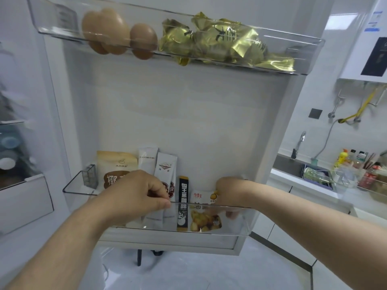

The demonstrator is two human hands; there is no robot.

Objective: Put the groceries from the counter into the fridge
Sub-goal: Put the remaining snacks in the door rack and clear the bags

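Observation:
The fridge door stands open, and its clear lower door shelf (240, 223) holds upright packets. From left to right these are a beige bag (117, 164), a grey sachet (147, 159), a white sachet (165, 167), a black coffee stick (183, 197) and a chestnut snack packet (204, 221). My left hand (142, 193) is at the shelf's front rim, fingers curled and pinching the white sachet. My right hand (230, 192) reaches down into the shelf and grips the snack packet; its fingertips show through the clear wall.
The upper door shelf (310, 57) carries three brown eggs (143, 40) and gold foil packets (226, 42). The fridge interior with a white drawer (25, 197) lies left, blurred. At right are a counter (293, 181), a sink tap (300, 143) and a dish rack (374, 187).

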